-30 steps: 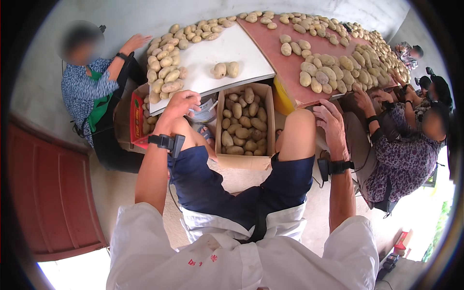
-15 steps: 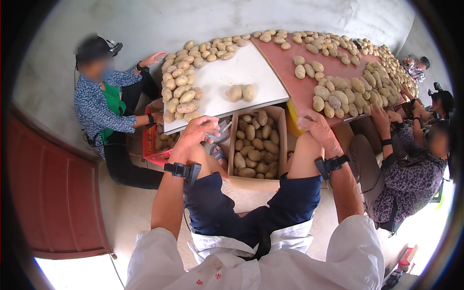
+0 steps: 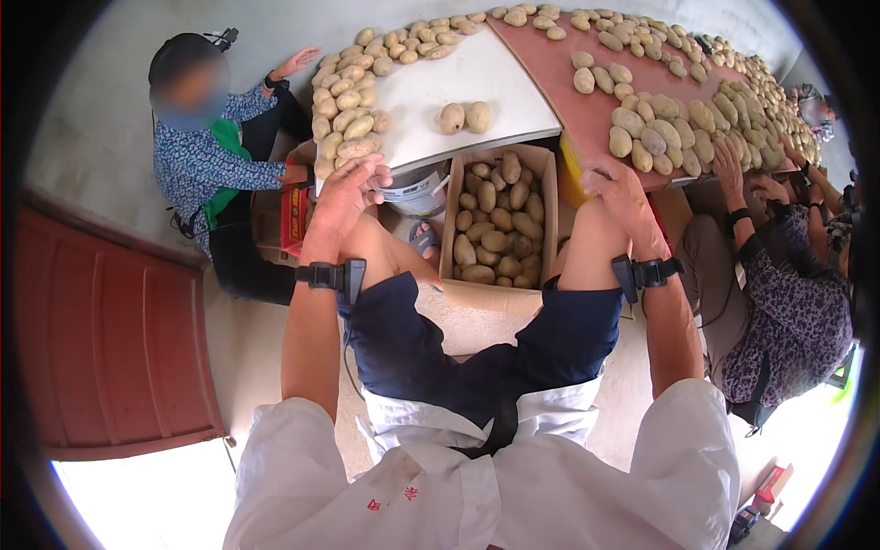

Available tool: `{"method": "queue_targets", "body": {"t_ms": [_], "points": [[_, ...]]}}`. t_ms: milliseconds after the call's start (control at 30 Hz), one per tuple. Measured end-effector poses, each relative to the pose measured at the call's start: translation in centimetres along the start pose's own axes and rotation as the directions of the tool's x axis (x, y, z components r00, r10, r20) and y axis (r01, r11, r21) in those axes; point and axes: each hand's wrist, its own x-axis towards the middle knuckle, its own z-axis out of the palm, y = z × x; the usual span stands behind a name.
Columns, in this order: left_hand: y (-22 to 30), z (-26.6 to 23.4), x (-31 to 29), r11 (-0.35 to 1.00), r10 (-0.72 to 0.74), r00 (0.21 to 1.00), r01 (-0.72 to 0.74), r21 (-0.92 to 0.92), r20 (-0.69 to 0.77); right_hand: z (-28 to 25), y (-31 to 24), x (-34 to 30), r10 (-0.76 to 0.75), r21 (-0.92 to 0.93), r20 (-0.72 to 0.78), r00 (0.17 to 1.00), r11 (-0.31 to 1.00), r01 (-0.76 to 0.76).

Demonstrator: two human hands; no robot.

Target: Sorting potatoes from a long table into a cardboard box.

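Note:
My left hand hovers over my left knee at the near edge of the white tabletop, fingers loosely bent and apart, with nothing in them. My right hand is above my right knee, by the red tabletop's edge; its fingers curl loosely and no object shows in them. Between my knees stands a cardboard box full of potatoes. Two potatoes lie side by side on the white top near its front edge. More potatoes line its left and far edges.
A white bucket and a yellow container flank the box. Heaped potatoes cover much of the red top. A person sits at the left beside a red crate; other people sit at the right.
The view has tilted, so the tables and box appear higher, and more of the white bucket shows. My hands stay over my knees. The two potatoes remain on the white top.

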Motion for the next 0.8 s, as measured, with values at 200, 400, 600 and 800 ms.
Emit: {"method": "queue_targets", "body": {"t_ms": [200, 400, 600, 800], "points": [[-0.1, 0.2, 0.0, 0.997, 0.071, 0.997, -0.071, -0.023, -0.006, -0.8, 0.2, -1.4, 0.034, 0.007, -0.056, 0.998, 0.999, -0.034], [-0.1, 1.7, 0.7, 0.997, 0.077, 0.997, -0.077, -0.028, -0.003, -2.3, 1.1, -2.3, 0.059, 0.035, -0.062, 0.996, 0.998, -0.057], [-0.1, 4.2, 1.5, 0.999, 0.042, 0.999, -0.042, 0.028, -0.008, -3.4, 1.6, -3.4, 0.035, 0.052, -0.090, 0.995, 0.998, -0.030], [-0.2, 4.7, 2.7, 0.997, 0.034, 0.999, -0.036, 0.069, 0.034, -4.6, 2.1, -5.2, 0.082, 0.105, -0.182, 0.980, 0.992, -0.063]]}}
